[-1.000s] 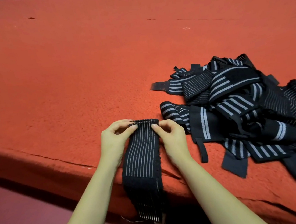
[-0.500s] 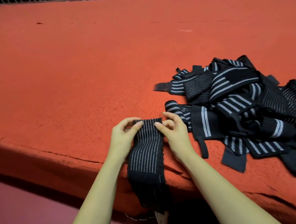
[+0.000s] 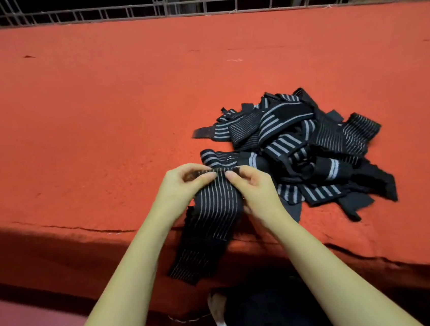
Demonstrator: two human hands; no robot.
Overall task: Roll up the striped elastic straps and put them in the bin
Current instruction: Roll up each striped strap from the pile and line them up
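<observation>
Fingers: left hand [image 3: 181,185] and right hand [image 3: 250,185] pinching strap [image 3: 217,205] end.
Risk: loose, crooked roll, because tail hangs off counter [image 3: 98,122].

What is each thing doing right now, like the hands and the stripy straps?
Left hand: pinching the far end of the strap, closed on it.
Right hand: pinching the same end from the other side.
Strap: mostly flat and unrolled, its near end hanging over the table edge.
Pile of straps: loose and tangled, none rolled, lying on the table.
Table: covered in red cloth, with a crack along the front edge.
</observation>
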